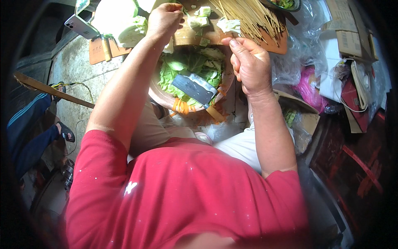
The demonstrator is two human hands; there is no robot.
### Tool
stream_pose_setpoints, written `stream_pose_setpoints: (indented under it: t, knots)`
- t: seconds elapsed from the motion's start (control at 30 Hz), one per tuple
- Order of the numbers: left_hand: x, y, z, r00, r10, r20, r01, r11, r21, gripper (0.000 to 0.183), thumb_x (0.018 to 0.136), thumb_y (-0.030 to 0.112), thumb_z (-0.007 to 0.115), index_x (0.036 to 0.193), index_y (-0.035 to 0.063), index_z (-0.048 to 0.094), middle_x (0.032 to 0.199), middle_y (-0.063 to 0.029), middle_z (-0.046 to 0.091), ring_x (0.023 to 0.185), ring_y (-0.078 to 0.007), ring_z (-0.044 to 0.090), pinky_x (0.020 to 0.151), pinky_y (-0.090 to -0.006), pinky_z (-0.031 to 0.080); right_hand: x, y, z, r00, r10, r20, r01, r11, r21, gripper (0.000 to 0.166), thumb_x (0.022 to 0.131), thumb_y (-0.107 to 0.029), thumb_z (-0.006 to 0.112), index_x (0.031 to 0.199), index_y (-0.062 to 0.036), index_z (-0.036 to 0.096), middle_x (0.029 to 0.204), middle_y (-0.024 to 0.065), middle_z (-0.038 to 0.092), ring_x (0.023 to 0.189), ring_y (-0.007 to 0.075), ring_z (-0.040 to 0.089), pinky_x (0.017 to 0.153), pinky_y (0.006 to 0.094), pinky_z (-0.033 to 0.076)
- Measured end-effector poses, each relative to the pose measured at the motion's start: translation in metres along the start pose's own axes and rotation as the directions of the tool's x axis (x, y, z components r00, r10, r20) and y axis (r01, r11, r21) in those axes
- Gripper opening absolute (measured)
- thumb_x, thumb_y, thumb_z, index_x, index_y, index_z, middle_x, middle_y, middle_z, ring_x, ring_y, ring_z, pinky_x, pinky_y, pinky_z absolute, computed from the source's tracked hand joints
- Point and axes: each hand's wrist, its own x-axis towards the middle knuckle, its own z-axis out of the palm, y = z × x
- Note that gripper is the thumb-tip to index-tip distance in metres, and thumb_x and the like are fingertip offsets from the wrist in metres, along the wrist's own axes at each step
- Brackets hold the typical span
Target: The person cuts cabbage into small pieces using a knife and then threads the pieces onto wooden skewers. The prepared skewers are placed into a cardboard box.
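My right hand [251, 60] pinches the near end of a thin bamboo skewer [223, 8], and a pale cabbage piece [229, 25] is threaded on it just beyond the fingertips. Over the left part of the wooden chopping block [183, 37], my left hand [164, 19] has its fingers drawn together; whether anything is between them is hidden. Cut cabbage chunks [198, 21] lie on the block between the hands. Below them, a basin [157, 99] holds cabbage leaves [177, 67] and orange strips [183, 106]. A cleaver [195, 88] lies across it, its wooden handle [214, 114] towards me.
Many bamboo skewers [253, 18] lie fanned at the upper right. Cabbage heads [132, 32], a phone [81, 26] and a wooden-handled tool [106, 51] are at the upper left. Plastic bags [306, 40] and cardboard [348, 42] crowd the right. Another person's legs [29, 124] show at left.
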Motion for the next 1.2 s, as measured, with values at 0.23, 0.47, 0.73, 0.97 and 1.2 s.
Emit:
stream_pose_setpoints:
  t: [0.23,0.47,0.73,0.97,1.2]
  knots:
    - [0.028,-0.047,0.019,0.994,0.078,0.074,-0.106,0.808,0.580,0.035,0.092,0.021,0.056,0.123,0.0030,0.060,0.095,-0.0131,0.070,0.084,-0.0204,0.067,0.072,-0.0323,0.053,-0.004,-0.004,0.000,1.000,0.015,-0.012,-0.016,1.000,-0.020,0.020,0.096,-0.016,0.058,0.096,0.0016,0.067,0.058,-0.0058,0.048,0.049,0.0015,0.038,0.043,0.0196,0.028]
    - [0.035,-0.044,0.027,0.996,0.009,0.085,-0.066,0.709,0.702,0.032,0.087,0.027,0.063,0.110,0.0050,0.066,0.092,-0.0151,0.071,0.086,-0.0261,0.068,0.078,-0.0363,0.052,-0.005,-0.002,-0.003,0.999,0.033,0.037,-0.031,0.999,-0.028,0.020,0.095,-0.017,0.059,0.096,0.0008,0.068,0.060,-0.0051,0.051,0.052,0.0018,0.042,0.048,0.0186,0.033]
    - [0.016,-0.041,0.030,0.998,-0.044,0.046,0.012,0.839,0.544,0.032,0.085,0.024,0.069,0.103,-0.0014,0.062,0.086,-0.0133,0.069,0.077,-0.0196,0.067,0.070,-0.0327,0.054,-0.008,0.000,-0.001,0.998,0.027,0.065,-0.019,0.993,-0.115,0.019,0.094,-0.017,0.059,0.094,-0.0002,0.069,0.062,-0.0050,0.054,0.054,0.0018,0.046,0.050,0.0189,0.037]
    - [0.019,-0.017,-0.005,0.974,-0.109,0.196,0.204,0.797,-0.568,0.022,0.093,0.012,0.058,0.108,-0.0039,0.057,0.096,-0.0104,0.064,0.082,-0.0186,0.065,0.077,-0.0298,0.057,-0.010,0.012,0.003,0.992,0.021,0.128,0.006,0.978,-0.207,0.022,0.095,-0.018,0.058,0.101,0.0007,0.067,0.064,-0.0067,0.051,0.052,0.0000,0.040,0.046,0.0172,0.031]
    - [0.032,-0.021,-0.025,0.991,-0.124,0.040,0.102,0.550,-0.829,0.026,0.087,0.000,0.060,0.109,-0.0082,0.048,0.099,-0.0184,0.058,0.095,-0.0301,0.062,0.090,-0.0391,0.057,-0.009,0.016,0.011,0.992,0.004,0.127,0.023,0.976,-0.214,0.020,0.092,-0.017,0.060,0.092,0.0008,0.069,0.063,-0.0018,0.057,0.055,0.0033,0.047,0.051,0.0230,0.040]
